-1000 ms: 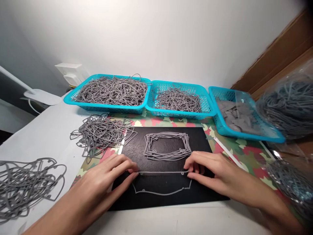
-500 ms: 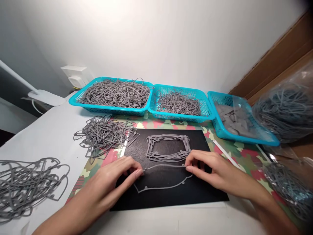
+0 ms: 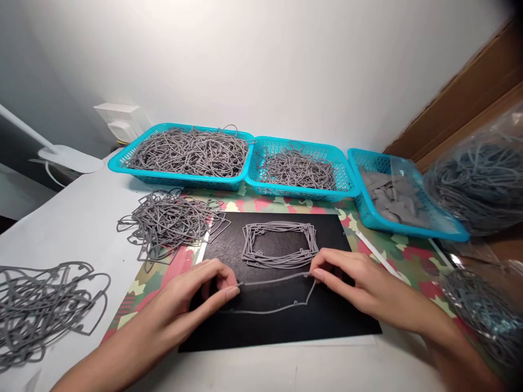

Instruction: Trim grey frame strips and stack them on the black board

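A thin grey rubber-like gasket [image 3: 269,312], a roughly rectangular loop with small tabs, hangs between my two hands over a black mat [image 3: 339,321]. My left hand [image 3: 212,288] pinches its upper left corner between thumb and fingertips. At the upper right corner, my right hand [image 3: 343,275] pinches it the same way. The far strand runs nearly straight from hand to hand, while the near strand sags toward me. Part of the loop's left end is hidden behind my left fingers. Just beyond it on the mat lies a stack of similar gaskets [image 3: 281,261], laid as a rectangle.
Two blue baskets [image 3: 180,175] [image 3: 302,191] hold tangled grey loops; a third blue basket [image 3: 408,230] holds flat grey pieces. Loose piles of loops lie left of the mat [image 3: 171,223] and far left [image 3: 41,310]. Bagged loops [image 3: 478,179] and a white stick [image 3: 378,253] are on the right.
The gasket's far strand has been drawn straighter, and its right end has changed from curled to angular. Both hands keep their pinch in nearly the same places. The view has shifted slightly.
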Tool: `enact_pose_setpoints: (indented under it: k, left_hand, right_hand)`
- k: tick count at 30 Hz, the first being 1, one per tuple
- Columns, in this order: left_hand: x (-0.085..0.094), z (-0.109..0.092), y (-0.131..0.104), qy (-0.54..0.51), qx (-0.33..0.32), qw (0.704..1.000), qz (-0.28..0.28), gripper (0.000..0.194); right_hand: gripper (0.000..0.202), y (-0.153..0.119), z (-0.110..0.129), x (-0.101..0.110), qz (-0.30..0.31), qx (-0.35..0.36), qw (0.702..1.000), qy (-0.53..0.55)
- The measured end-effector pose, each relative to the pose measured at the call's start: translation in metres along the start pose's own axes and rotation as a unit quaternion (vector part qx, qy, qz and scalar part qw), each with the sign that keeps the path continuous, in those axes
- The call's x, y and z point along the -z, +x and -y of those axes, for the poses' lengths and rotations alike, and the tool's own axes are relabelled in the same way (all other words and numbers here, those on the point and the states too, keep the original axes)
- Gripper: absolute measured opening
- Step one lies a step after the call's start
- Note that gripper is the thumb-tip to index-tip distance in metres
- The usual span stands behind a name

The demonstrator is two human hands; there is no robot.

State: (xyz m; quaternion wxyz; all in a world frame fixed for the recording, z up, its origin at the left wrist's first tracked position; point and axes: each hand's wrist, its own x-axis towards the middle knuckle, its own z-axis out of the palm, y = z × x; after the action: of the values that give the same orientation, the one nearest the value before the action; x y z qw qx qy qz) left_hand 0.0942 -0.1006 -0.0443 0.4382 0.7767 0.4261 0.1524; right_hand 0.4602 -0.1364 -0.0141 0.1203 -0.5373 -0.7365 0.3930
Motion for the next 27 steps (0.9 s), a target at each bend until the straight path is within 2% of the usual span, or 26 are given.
enact_pose_setpoints:
  k: [6, 9, 15, 20, 23, 27]
  left_hand:
    - [-0.004, 0.014, 0.009, 0.007, -0.076, 0.994, -0.074, 0.03]
    - [-0.006, 0.016, 0.011, 0.008, -0.089, 0.991, -0.102, 0.032]
    - [-0.007, 0.009, 0.012, -0.014, -0.067, 0.994, -0.09, 0.029]
    - [-0.006, 0.013, 0.012, -0.004, -0.046, 0.995, -0.083, 0.029]
    - [-0.005, 0.014, 0.014, -0.002, -0.042, 0.995, -0.096, 0.033]
    - [-0.006, 0.015, 0.016, 0.022, -0.049, 0.992, -0.11, 0.032]
  right_hand:
    - [0.034, 0.0, -0.001, 0.001, 0.005, -0.008, 1.0, 0.002]
    - [0.034, 0.001, -0.002, 0.001, 0.007, -0.007, 1.0, 0.003]
    - [0.034, 0.004, -0.002, 0.0, 0.005, -0.001, 1.0, 0.007]
    - [0.038, 0.004, -0.003, 0.0, -0.007, -0.002, 1.0, -0.002]
    - [0.043, 0.003, -0.004, 0.0, -0.018, -0.001, 1.0, -0.012]
    - [0.037, 0.005, -0.003, -0.002, -0.027, -0.003, 1.0, 0.008]
